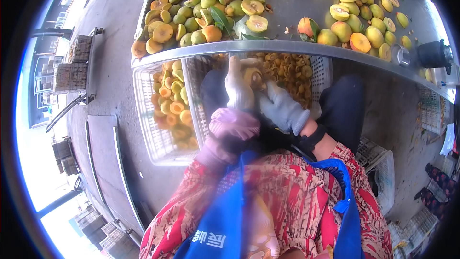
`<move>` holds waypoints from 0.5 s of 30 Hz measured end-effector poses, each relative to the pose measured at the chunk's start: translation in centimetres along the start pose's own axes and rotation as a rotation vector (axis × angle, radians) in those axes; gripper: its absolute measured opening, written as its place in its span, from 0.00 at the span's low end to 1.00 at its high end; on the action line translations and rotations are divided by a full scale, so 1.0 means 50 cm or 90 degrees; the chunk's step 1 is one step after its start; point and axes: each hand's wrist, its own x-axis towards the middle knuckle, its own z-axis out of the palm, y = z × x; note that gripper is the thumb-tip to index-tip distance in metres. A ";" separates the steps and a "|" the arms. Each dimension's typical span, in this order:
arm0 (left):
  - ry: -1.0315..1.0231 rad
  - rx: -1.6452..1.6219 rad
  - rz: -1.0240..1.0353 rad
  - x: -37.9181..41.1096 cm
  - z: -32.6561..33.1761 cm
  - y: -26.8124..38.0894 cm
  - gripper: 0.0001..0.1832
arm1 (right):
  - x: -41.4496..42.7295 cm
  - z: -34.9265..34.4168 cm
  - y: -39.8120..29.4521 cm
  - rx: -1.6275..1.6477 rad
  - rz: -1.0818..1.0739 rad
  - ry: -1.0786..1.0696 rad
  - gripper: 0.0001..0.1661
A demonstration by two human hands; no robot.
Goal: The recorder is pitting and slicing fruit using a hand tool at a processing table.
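Observation:
My left hand [238,88], in a white work glove with a pink striped sleeve cover at the wrist, grips a halved stone fruit [253,78]. The brown pit shows in its cut face. My right hand [284,105], in a grey-white glove, is curled close against the fruit from the right. Blur hides whether it holds a tool. Both hands are over my lap, just below the front edge of a metal table [230,47]. Beneath them, a white plastic crate [321,79] holds a heap of orange-brown fruit pieces.
Whole and halved yellow-green fruit [183,12] lie on the table, with more fruit [373,36] at its right. A dark cup-like container [433,54] and a metal ring [401,54] are near the right edge. At left, another white crate [149,115] contains hollowed fruit halves [176,108].

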 end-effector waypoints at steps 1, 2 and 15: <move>0.036 -0.024 -0.041 0.001 0.008 0.007 0.25 | 0.001 -0.002 0.002 0.009 0.007 -0.011 0.18; 0.072 -0.048 -0.082 0.000 0.013 0.011 0.27 | 0.002 -0.003 0.003 0.018 0.014 -0.022 0.18; 0.071 -0.018 -0.027 -0.011 0.020 -0.002 0.27 | 0.007 0.001 0.022 0.002 -0.024 -0.002 0.15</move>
